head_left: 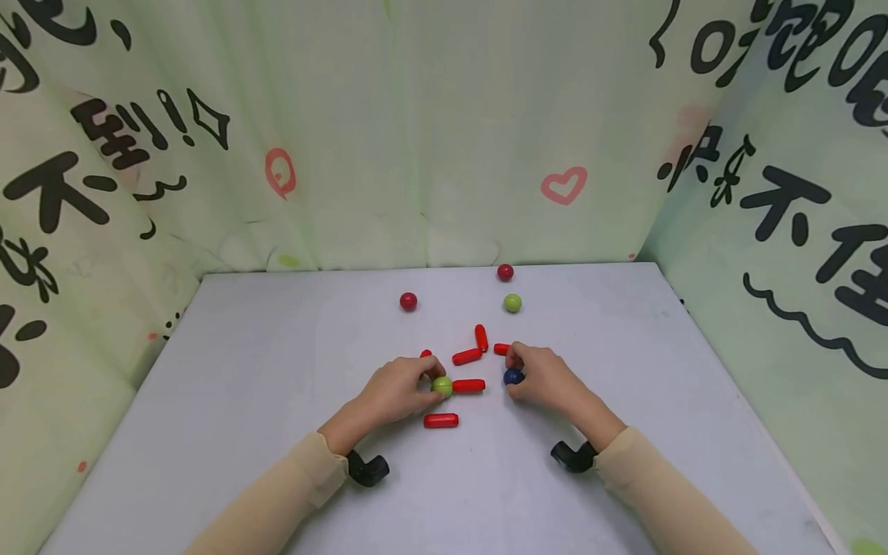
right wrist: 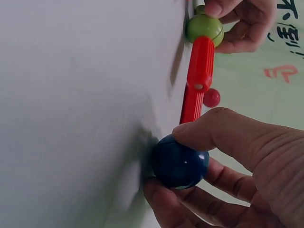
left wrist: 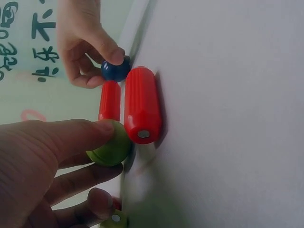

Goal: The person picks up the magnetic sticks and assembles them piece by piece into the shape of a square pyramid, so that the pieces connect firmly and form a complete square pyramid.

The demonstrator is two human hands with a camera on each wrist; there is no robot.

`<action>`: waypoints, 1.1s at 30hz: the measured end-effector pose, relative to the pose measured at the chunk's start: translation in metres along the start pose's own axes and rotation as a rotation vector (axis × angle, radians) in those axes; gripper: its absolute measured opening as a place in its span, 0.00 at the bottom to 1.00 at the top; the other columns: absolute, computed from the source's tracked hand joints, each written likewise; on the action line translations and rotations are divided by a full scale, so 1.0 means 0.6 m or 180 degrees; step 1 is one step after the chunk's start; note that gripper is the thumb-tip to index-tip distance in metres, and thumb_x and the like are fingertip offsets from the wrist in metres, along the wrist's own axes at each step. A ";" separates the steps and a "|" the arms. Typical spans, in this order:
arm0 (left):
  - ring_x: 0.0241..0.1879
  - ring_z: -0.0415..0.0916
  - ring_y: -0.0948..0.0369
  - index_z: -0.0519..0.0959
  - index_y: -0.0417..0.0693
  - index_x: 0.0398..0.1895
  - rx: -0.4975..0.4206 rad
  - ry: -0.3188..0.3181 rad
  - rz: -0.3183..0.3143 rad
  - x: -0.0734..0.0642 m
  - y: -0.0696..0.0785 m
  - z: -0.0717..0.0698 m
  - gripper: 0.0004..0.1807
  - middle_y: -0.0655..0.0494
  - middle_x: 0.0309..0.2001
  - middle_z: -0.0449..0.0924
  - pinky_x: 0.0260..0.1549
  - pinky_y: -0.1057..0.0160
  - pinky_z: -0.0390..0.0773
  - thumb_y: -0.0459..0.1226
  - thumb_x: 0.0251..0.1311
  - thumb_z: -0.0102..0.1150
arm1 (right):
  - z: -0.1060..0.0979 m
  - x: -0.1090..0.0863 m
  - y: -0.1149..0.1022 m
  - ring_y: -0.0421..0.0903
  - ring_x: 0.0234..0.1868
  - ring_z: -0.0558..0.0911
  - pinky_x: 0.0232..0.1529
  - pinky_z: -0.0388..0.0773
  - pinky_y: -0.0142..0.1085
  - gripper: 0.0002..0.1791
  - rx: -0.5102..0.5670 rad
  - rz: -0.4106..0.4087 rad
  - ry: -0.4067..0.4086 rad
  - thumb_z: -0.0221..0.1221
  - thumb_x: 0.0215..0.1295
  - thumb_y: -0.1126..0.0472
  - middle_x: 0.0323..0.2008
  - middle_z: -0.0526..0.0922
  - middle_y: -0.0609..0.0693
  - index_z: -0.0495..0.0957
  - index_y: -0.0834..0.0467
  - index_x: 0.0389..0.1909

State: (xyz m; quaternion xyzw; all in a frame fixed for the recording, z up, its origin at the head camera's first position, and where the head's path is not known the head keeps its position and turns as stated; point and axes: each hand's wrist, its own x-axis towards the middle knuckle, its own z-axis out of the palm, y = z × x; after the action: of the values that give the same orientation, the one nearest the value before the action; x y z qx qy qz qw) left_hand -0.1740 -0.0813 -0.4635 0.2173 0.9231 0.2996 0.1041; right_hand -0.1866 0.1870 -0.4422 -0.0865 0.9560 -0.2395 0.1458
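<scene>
My left hand pinches a green ball between thumb and fingers. A ribbed red rod extends rightward from that ball, its end right at the ball's surface. In the left wrist view, part of another green ball with a silvery dot shows beyond the fingertips. A dark blue ball is pinched by my right hand, a short gap from the rod's free end. Just behind the right fingers lies another red rod, partly covered by them. Nearer me is a separate red rod with a silvery end dot.
Two more red rods, one angled and one nearly upright in view, lie behind the hands. Farther back sit a left red ball, a rear red ball and a loose green ball. Printed curtains surround the white table.
</scene>
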 end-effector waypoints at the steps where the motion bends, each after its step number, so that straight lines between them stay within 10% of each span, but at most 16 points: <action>1: 0.40 0.78 0.63 0.83 0.55 0.50 0.0006 0.0004 -0.0002 0.000 0.000 0.000 0.14 0.62 0.42 0.85 0.41 0.61 0.78 0.41 0.61 0.72 | 0.002 0.001 -0.004 0.49 0.42 0.77 0.44 0.83 0.43 0.17 -0.0003 -0.0017 -0.0010 0.71 0.59 0.64 0.42 0.82 0.53 0.75 0.56 0.44; 33: 0.47 0.81 0.59 0.84 0.54 0.55 0.0288 0.0049 0.0186 0.010 0.013 0.004 0.17 0.59 0.49 0.85 0.47 0.56 0.82 0.40 0.63 0.71 | 0.026 0.008 -0.049 0.40 0.31 0.79 0.33 0.79 0.33 0.11 0.0290 -0.0447 -0.0123 0.73 0.60 0.58 0.30 0.83 0.45 0.84 0.56 0.40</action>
State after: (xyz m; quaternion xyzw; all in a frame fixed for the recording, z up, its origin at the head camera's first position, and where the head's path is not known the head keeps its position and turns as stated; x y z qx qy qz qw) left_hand -0.1762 -0.0718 -0.4612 0.2463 0.9298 0.2621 0.0782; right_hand -0.1834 0.1538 -0.4422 -0.1512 0.9327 -0.2907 0.1508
